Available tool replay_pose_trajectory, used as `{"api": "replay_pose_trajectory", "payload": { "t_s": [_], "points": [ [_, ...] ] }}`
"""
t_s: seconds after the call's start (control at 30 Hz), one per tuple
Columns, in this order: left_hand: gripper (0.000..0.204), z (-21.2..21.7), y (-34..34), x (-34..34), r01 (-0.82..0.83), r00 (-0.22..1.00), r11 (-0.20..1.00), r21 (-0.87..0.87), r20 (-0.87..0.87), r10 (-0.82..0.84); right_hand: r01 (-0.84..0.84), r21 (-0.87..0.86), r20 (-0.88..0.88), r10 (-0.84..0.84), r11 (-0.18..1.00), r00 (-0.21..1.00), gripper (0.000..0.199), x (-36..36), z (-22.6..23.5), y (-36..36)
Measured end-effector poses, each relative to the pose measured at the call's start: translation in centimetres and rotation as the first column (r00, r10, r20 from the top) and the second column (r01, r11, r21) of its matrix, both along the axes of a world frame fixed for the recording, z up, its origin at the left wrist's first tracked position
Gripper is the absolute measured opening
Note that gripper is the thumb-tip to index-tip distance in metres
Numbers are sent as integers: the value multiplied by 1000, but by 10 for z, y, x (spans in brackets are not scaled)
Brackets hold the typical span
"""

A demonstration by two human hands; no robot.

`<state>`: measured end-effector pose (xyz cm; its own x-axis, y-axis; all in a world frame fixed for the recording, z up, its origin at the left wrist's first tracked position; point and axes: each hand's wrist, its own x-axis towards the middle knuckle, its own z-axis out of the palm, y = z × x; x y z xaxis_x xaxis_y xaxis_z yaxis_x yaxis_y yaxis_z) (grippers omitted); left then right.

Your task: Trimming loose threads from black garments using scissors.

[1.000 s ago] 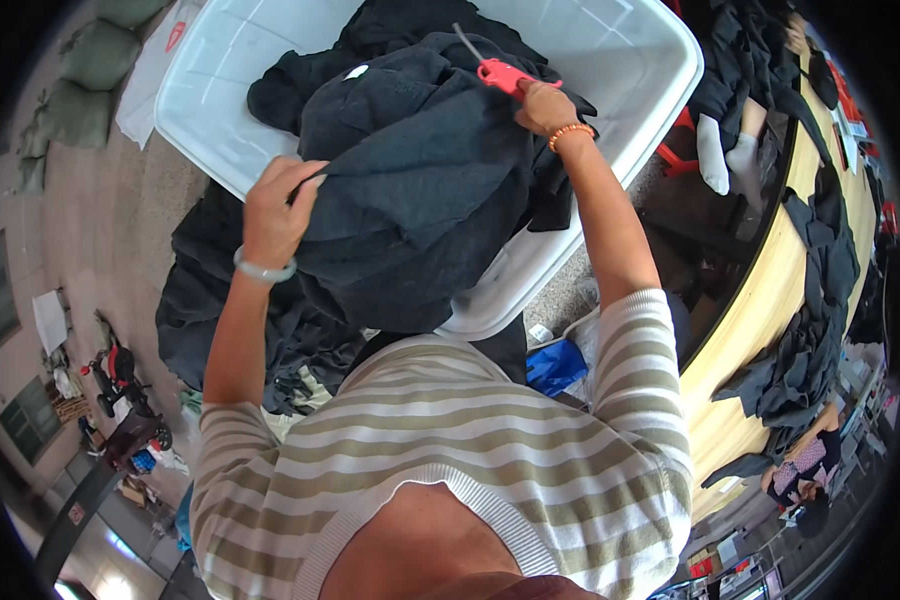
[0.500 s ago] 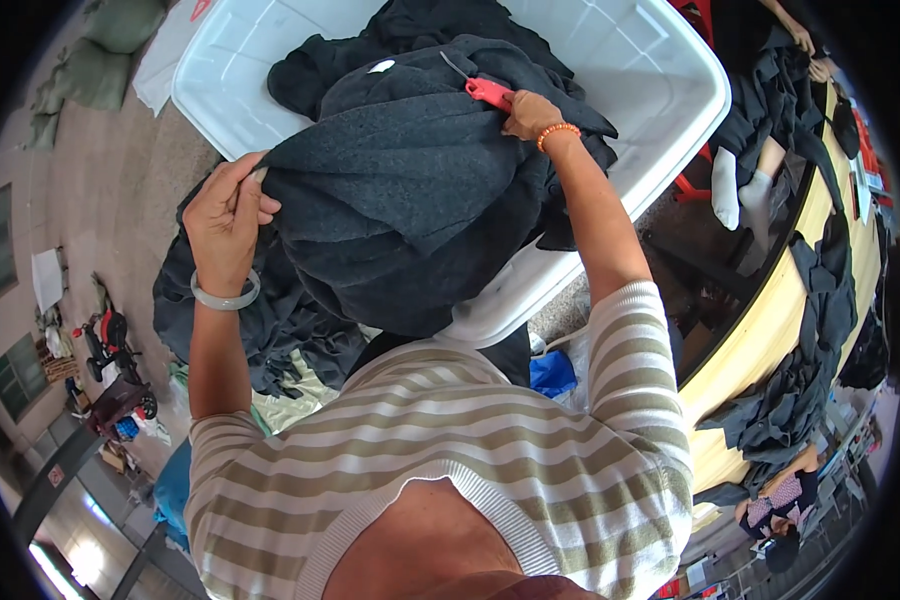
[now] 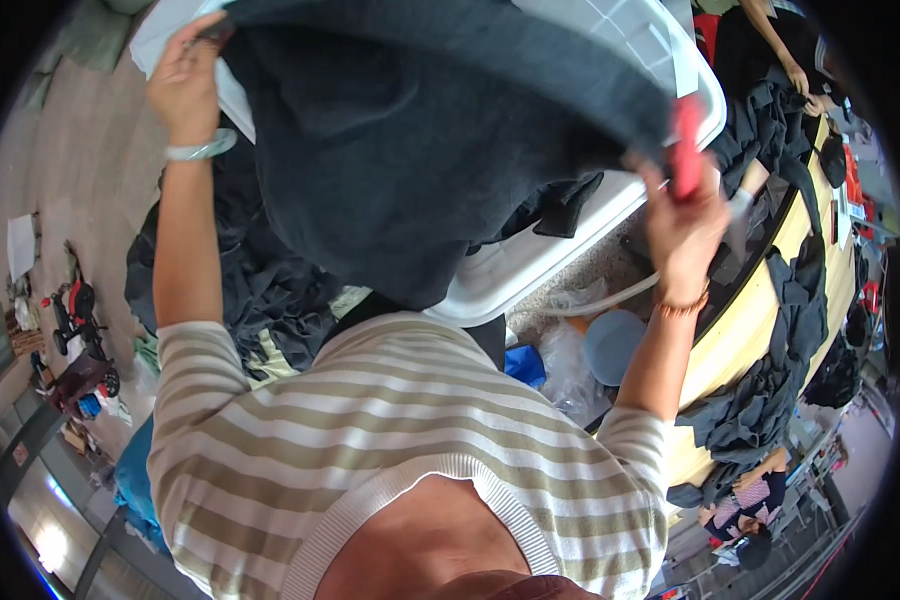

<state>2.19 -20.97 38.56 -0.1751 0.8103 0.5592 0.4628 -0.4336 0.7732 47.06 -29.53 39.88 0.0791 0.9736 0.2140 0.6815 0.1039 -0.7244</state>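
Left hand (image 3: 185,95) pinches black cloth (image 3: 370,130) by edge, left of white bin (image 3: 540,262). Right hand (image 3: 685,215), blurred, curls round red tool (image 3: 686,145) at bin's right rim; can't tell if pinching cloth. Cloth stretches across bin, over near rim. Likely step: spreading cloth; next calls for keeping tool clear.

You have fairly bright, even light on your striped shirt (image 3: 400,400) and the white tub (image 3: 530,275), with only soft shadows. The black cloth (image 3: 370,140) swallows most detail, its upper edge blurred. Your right hand (image 3: 688,225) and the red handle (image 3: 686,150) in it are smeared by motion. At lower left a glare spot (image 3: 50,547) burns white; the table (image 3: 735,365) bends toward your right, and the corners go black.
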Motion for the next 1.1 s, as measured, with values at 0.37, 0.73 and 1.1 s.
{"api": "replay_pose_trajectory", "payload": {
  "t_s": [0.37, 0.73, 1.1],
  "points": [
    [34, -147, -95, 30, -24, 858, 966, -257, -502, -112, -185, -610, 263, 418, 770, 870, 22, -53, -103, -156],
    [62, -164, -163, 139, 402, 515, 516, -757, -279, -810, -76, -454, 165, 168, 888, 972, 27, -63, -76, -133],
    [37, -174, -201, 145, 559, 71, 244, -793, -247, -966, -270, -711, 205, 559, 649, 803, 27, -20, -60, -170]
  ]
}}
